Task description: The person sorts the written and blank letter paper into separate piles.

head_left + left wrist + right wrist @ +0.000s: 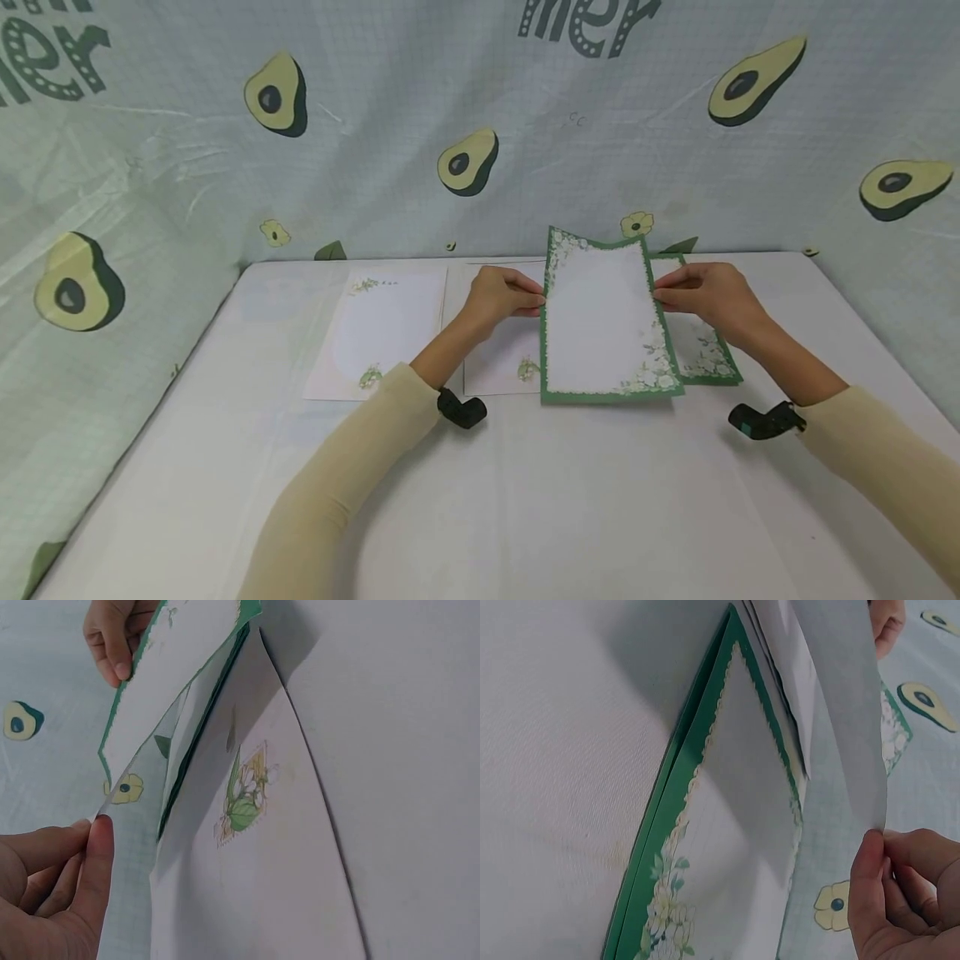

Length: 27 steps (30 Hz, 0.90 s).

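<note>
A green-bordered sheet of paper (600,321) with white flowers in its corners is held up off the table, its top edge bowed. My left hand (504,298) pinches its left edge between thumb and fingers, and my right hand (705,298) pinches the right edge. Behind it on the right lies a stack of matching green-bordered sheets (735,787). Beneath and to the left is a pale stack of paper (247,885) with a small flower print, partly hidden in the head view by the raised sheet.
Another pale sheet (386,333) with flower prints lies on the left of the white table (480,508). A cloth backdrop (375,192) printed with avocados hangs along the back and sides. Black wrist cameras (763,421) sit at both cuffs.
</note>
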Motion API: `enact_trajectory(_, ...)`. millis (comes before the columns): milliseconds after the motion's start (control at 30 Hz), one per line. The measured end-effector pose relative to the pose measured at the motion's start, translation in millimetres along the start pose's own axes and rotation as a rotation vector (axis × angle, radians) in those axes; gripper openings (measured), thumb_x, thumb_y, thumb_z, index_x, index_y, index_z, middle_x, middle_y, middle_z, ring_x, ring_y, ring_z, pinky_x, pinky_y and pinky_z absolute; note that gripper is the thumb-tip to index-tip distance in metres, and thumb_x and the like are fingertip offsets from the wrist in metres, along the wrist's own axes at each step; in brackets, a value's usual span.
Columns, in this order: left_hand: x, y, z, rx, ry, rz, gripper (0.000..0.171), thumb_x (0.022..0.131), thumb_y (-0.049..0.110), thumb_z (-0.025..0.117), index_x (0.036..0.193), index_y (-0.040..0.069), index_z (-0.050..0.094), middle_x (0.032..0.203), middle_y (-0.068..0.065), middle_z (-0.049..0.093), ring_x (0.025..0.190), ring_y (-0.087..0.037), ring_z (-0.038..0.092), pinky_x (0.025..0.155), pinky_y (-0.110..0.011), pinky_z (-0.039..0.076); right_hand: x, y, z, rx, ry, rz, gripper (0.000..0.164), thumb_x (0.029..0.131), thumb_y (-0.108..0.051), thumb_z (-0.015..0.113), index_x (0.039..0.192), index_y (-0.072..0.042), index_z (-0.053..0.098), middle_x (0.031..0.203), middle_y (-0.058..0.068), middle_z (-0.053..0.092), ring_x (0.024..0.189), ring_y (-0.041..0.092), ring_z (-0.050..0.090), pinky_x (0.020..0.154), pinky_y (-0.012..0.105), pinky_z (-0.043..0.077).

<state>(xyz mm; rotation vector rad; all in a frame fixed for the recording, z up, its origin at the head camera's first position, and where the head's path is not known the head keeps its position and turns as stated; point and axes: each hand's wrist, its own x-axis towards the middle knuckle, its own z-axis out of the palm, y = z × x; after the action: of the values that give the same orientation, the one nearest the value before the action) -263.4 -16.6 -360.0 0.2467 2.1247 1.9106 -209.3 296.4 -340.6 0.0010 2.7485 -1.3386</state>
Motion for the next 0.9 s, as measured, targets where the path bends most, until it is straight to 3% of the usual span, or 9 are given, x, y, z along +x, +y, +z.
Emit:
enact_trajectory(500,14.8,3.9,28.0,-0.033,-0.048,-0.002,0.015,0.088,-0.005,0.075,0.103,-0.009,0.073,0.100,-0.021,0.075,0.094,-0.037,0.074,0.080,-0.036,0.063,-0.4,14.4,-24.7,0.020,0.029,0.009,0.051,0.098,-0.034,0.070,0.131,0.005,0.060,0.103,-0.014,0.069,0.088,-0.005,0.068,0.085,0.019,0.058)
enact_trajectory(900,25.8,8.6,53.2,-0.131,-0.090,-0.041,0.017,0.090,-0.008,0.072,0.107,-0.013,0.072,0.103,-0.022,0.073,0.070,-0.014,0.072,0.079,-0.033,0.064,-4.3,24.9,-48.1,0.005,0.062,0.010,0.057,0.097,-0.037,0.071,0.130,0.007,0.059,0.094,-0.022,0.067,0.087,-0.005,0.068,0.080,0.014,0.057)
